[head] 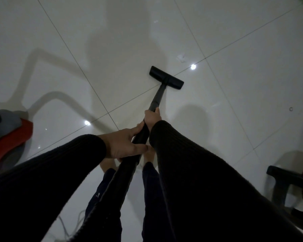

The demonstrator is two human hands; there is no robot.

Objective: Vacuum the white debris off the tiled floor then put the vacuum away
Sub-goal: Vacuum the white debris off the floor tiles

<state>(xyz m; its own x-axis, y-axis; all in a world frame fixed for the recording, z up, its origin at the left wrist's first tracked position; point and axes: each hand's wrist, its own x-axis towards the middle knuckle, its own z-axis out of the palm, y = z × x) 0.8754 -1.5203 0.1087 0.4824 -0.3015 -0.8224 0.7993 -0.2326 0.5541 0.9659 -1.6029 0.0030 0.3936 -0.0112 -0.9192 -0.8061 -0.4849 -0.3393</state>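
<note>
Wand aslant, nozzle up-right.

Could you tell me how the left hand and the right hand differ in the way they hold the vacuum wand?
The right hand grips the vacuum wand farther down, nearer the floor head; the left hand holds it higher up, closer to the body. The right hand's fingers wrap round the tube, seen from the back; the left hand lies more along it, thumb across the top. Both wear dark ribbed sleeves and hold the same wand.

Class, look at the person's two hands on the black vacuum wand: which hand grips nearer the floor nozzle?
The right hand: it holds the black vacuum wand farther down, towards the black floor nozzle; the left hand holds it higher up.
</note>
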